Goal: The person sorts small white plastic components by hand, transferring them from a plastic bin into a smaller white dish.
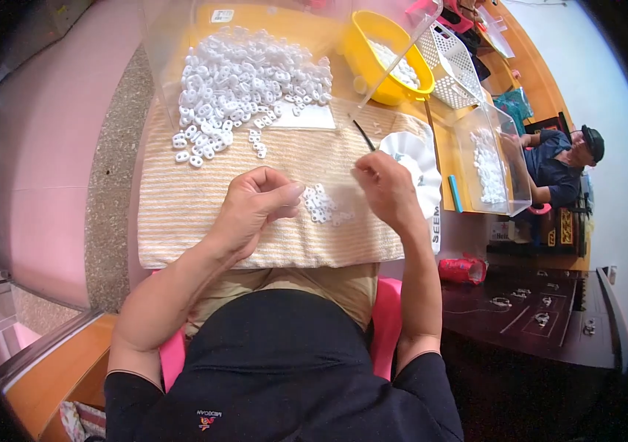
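Thumb and fingertips of my left hand (261, 202) are pressed together above the striped towel (181, 236); anything between them is too small to make out. My right hand (391, 188) is closed around a thin black stick-like tool (363, 135), whose one end juts out past the knuckles toward the far side. Between the two hands lies a small cluster of white plastic pieces (319, 203) with holes. Farther off, a big heap of white two-holed oval pieces (248, 77) spills onto the towel. A white fluted dish (426, 158) sits just right of my right hand.
A clear plastic bin (163, 59) surrounds the heap. Beyond stand a yellow basin (365, 55) and a white perforated basket (450, 66). At right are a blue stick (455, 193) and another clear bin (517, 184) of white pieces, with a person (553, 158) seated behind it.
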